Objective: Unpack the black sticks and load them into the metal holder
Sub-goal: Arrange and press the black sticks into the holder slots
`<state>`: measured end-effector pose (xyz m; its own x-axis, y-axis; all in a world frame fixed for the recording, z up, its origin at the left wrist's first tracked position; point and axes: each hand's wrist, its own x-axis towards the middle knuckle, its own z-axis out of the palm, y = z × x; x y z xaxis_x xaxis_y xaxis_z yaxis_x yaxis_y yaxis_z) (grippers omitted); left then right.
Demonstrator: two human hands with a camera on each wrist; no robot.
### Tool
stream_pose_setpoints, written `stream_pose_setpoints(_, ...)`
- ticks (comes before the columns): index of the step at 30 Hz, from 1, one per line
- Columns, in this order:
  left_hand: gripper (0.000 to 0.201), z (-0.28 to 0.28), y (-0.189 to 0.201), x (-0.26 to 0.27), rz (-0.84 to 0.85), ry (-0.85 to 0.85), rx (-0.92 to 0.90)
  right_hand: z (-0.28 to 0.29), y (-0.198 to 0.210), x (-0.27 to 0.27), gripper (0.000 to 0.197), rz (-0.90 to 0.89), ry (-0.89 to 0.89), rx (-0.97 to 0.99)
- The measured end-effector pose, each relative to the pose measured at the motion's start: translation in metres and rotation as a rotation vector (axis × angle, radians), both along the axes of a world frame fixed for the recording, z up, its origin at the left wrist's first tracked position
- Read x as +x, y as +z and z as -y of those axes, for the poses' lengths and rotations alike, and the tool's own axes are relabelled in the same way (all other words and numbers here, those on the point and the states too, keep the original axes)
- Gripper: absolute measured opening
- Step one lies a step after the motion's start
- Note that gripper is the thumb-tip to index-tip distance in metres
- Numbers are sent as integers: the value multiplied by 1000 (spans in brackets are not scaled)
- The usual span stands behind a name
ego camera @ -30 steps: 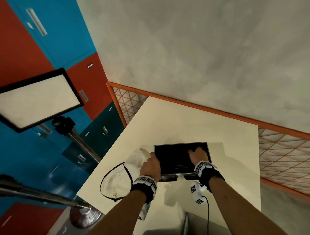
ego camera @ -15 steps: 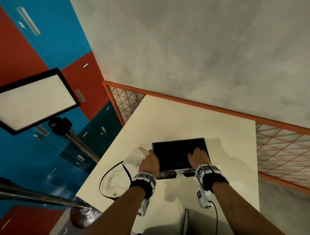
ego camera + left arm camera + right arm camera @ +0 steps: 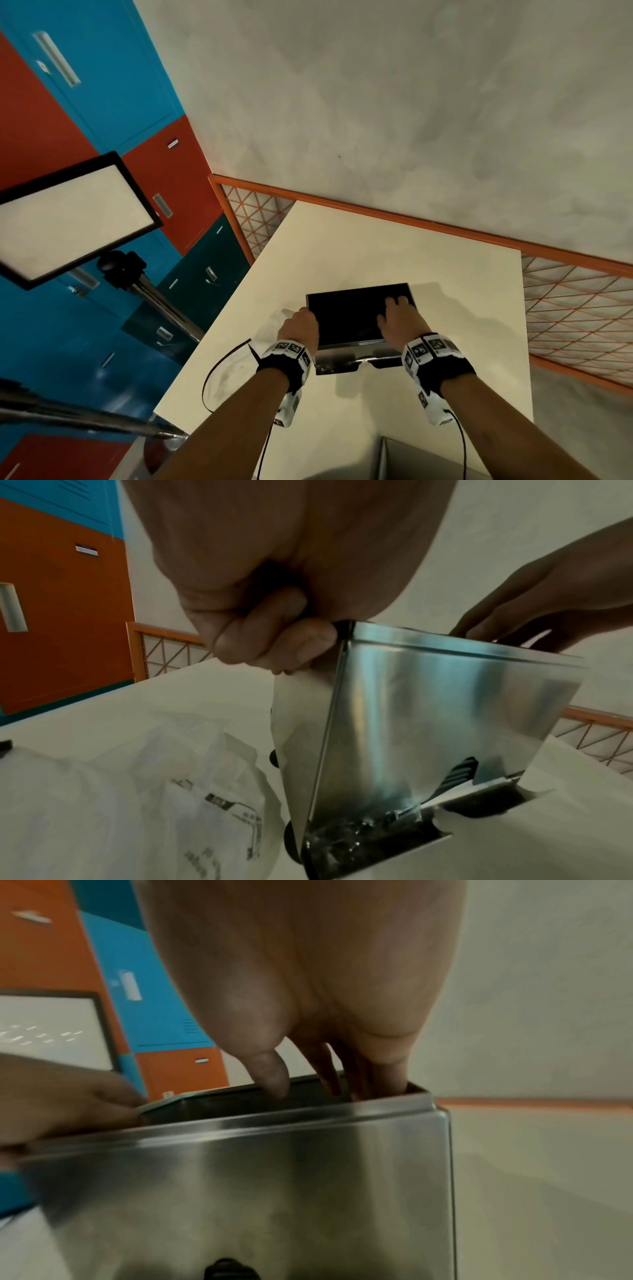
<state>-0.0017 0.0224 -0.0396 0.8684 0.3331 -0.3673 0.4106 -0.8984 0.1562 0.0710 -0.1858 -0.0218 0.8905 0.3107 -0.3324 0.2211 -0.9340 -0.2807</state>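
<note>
The metal holder (image 3: 342, 359) stands on the white table (image 3: 376, 246), and its open top is filled with black sticks (image 3: 346, 318). My left hand (image 3: 298, 325) grips the holder's left top corner, fingers (image 3: 274, 647) curled over the rim of the holder (image 3: 428, 710). My right hand (image 3: 397, 318) lies on the sticks at the right, with straight fingers (image 3: 325, 1074) reaching down into the holder (image 3: 257, 1177). A black ribbed part (image 3: 459, 775) shows through the cut-out near the base. The empty white plastic bag (image 3: 236, 363) lies left of the holder.
A lit panel (image 3: 68, 219) on a tripod stands to the left, off the table. A grey box (image 3: 428, 459) sits at the table's near edge. An orange mesh fence (image 3: 575, 308) runs behind and to the right. Coloured lockers (image 3: 102, 85) line the left wall.
Both hands stay on the holder. My right hand has slid slightly across the sticks and spread its fingers. The head view has drifted a little.
</note>
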Motion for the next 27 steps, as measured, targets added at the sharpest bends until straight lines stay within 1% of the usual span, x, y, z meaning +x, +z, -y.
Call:
stream_pose_setpoints(2,28,-3,2,3,-12,-9,20,-9,5,-11,34,150,107,-4)
stream_pose_setpoints(3,28,-4,2,4,-16,-15,29,-14,7,-16,33,164,163,34)
stream_pose_setpoints(4,28,-4,1,5,-21,-19,37,-20,8,-20,34,122,229,100)
stream_pose_setpoints(5,27,-4,1,4,-27,-21,49,-27,8,-24,37,29,293,153)
stream_pose_setpoints(7,25,-2,1,3,-31,-18,70,-39,6,-29,48,-158,390,151)
stream_pose_setpoints(8,24,-1,1,2,-33,-12,70,-44,3,-31,52,-202,409,125)
stream_pose_setpoints(11,24,0,-2,1,-29,7,57,-54,-7,-30,55,-209,379,106)
stream_pose_setpoints(14,26,-1,-5,0,-4,27,20,-58,-11,-25,45,-159,370,137)
stream_pose_setpoints(15,29,-2,-7,0,9,39,-8,-59,-11,-24,41,-113,382,149)
stream_pose_setpoints(17,38,-3,-9,0,31,58,-35,-61,-10,-21,35,71,426,155)
stream_pose_setpoints(18,40,-3,-10,-1,38,62,-33,-62,-10,-18,35,171,447,146)
stream_pose_setpoints(19,41,-4,-11,-1,42,60,-32,-62,-12,-15,37,228,460,127)
stream_pose_setpoints(20,40,-4,-12,-1,42,55,-32,-61,-13,-12,41,227,465,97)
stream_pose_setpoints(22,40,-4,-13,-1,45,63,-45,-59,-21,-7,47,132,435,21)
stream_pose_setpoints(24,41,-4,-12,-1,53,79,-60,-55,-31,-4,48,38,362,-50)
stream_pose_setpoints(27,41,-3,-11,-1,72,85,-65,-57,-38,-8,51,-63,265,-105)
